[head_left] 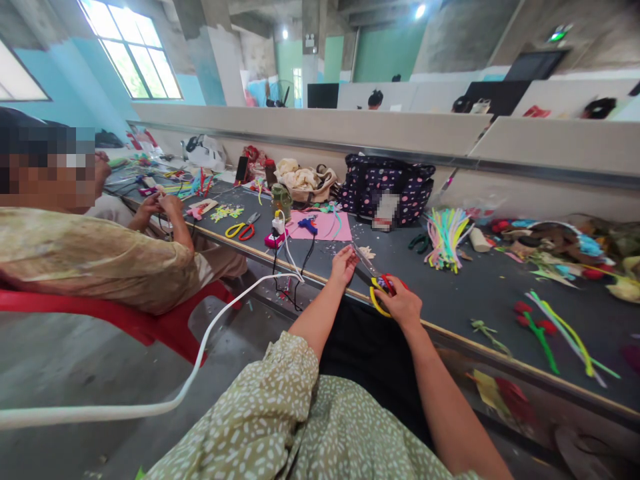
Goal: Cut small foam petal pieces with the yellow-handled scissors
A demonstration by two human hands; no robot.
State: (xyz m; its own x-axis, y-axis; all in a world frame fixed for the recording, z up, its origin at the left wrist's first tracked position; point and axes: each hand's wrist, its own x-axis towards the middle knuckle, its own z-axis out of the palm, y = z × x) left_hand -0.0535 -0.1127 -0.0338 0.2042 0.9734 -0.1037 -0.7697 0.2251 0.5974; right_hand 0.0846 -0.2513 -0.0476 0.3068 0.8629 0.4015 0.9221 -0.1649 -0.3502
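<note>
In my right hand (406,303) is a pair of scissors (367,261) with one red and one yellow handle loop, its blades pointing up and left toward my left hand. My left hand (345,264) is closed in a pinch at the blade tips, over the table's front edge; whatever its fingers hold is too small to make out. Just beyond lies a small pile of pale pieces (367,253). A pink sheet (336,227) with a blue glue gun (307,225) on it is past my left hand.
A bundle of pastel pipe cleaners (449,240) and dark-handled pliers (419,243) lie to the right. Another pair of scissors (245,230) is at left. A patterned bag (385,187) stands behind. A white cable (215,327) crosses at left, near a seated co-worker (95,260).
</note>
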